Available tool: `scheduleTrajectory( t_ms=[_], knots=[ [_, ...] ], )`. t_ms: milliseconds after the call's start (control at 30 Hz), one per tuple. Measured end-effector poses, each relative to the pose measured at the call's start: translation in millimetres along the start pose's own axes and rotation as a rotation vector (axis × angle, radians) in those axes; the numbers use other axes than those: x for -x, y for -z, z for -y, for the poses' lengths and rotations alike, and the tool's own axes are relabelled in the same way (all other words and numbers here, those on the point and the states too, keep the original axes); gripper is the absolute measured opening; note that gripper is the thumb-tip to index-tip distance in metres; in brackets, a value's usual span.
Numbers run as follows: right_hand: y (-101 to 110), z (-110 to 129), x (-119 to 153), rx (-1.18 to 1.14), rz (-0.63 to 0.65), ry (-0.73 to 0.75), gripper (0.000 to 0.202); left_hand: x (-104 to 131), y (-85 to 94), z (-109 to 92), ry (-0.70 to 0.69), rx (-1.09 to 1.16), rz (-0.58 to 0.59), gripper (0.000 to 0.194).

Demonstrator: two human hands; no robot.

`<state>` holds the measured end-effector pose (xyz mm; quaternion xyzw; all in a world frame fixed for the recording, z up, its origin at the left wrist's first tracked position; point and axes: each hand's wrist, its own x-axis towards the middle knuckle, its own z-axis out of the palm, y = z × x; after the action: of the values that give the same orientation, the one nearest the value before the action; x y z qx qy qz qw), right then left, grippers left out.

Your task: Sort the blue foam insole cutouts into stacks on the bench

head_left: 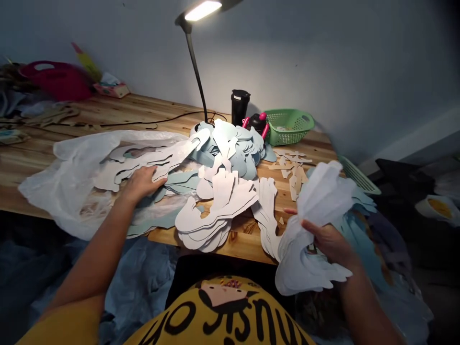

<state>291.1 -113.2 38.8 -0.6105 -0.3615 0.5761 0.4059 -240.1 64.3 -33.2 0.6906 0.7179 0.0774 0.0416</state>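
At the right, my right hand (328, 239) is closed round a thick stack of white cut-out pieces (305, 258) with curvy outlines, held at the table's front edge. My left hand (140, 184) reaches over the clear plastic bag (68, 167), its finger and thumb closed on the edge of a white cut-out piece (172, 160). Fanned on the table between my hands are more white cut-outs (215, 211); a second fan (266, 215) lies beside my right hand. Behind them rises a heap of pale blue-green cut-outs (244, 153).
A lit desk lamp (196, 67) stands behind the heap, near a black tumbler (239, 106) and a green basket (289, 127). Tan scraps (296, 175) lie at the right. Blue-green pieces in plastic (362, 244) hang beyond my right hand. A pink bag (57, 81) sits far left.
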Motion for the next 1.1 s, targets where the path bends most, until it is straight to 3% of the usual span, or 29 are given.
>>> scheduleTrajectory(
  t_ms=[100, 133, 233, 367, 500, 567, 667, 767, 867, 933, 1033, 1100],
  knots=[
    [-4, -15, -33, 0.069, 0.179, -0.129, 0.039, 1, -7.2, 8, -0.067, 0.049, -0.005, 0.034],
    [-3, -20, -45, 0.108, 0.178, -0.130, 0.040, 2, -7.9, 9, -0.098, 0.066, -0.017, 0.033],
    [10, -31, -71, 0.209, 0.078, -0.068, 0.051, 0, -6.0, 11, -0.111, 0.079, -0.026, 0.033],
    [18, -29, -74, 0.504, -0.187, 0.198, 0.050, 4, 6.7, 15, 0.057, 0.155, -0.055, 0.039],
    [-10, -21, -49, 0.586, -0.159, 0.340, 0.047, 22, 35.9, 4, 0.193, 0.323, -0.218, 0.042],
    [-32, -19, -36, 0.542, -0.087, 0.362, 0.046, 39, 52.1, -13, 0.111, 0.429, -0.221, 0.053],
    [-64, -20, -22, 0.491, 0.001, 0.387, 0.042, 73, 63.8, -56, -0.162, 0.516, -0.082, 0.069],
    [-95, -21, -16, 0.443, 0.041, 0.438, 0.037, 109, 50.4, -108, -0.405, 0.445, 0.032, 0.072],
    [-121, -21, -12, 0.380, 0.011, 0.536, 0.035, 138, 20.1, -153, -0.474, 0.346, -0.002, 0.074],
    [-134, -21, -9, 0.362, -0.028, 0.603, 0.036, 150, 1.5, -169, -0.570, 0.338, 0.034, 0.073],
    [-142, -24, -5, 0.381, -0.009, 0.642, 0.032, 152, -9.9, -164, -0.627, 0.423, 0.058, 0.071],
    [-141, -29, -1, 0.394, 0.032, 0.639, 0.028, 137, -5.4, -139, -0.504, 0.443, -0.018, 0.057]
  ],
)
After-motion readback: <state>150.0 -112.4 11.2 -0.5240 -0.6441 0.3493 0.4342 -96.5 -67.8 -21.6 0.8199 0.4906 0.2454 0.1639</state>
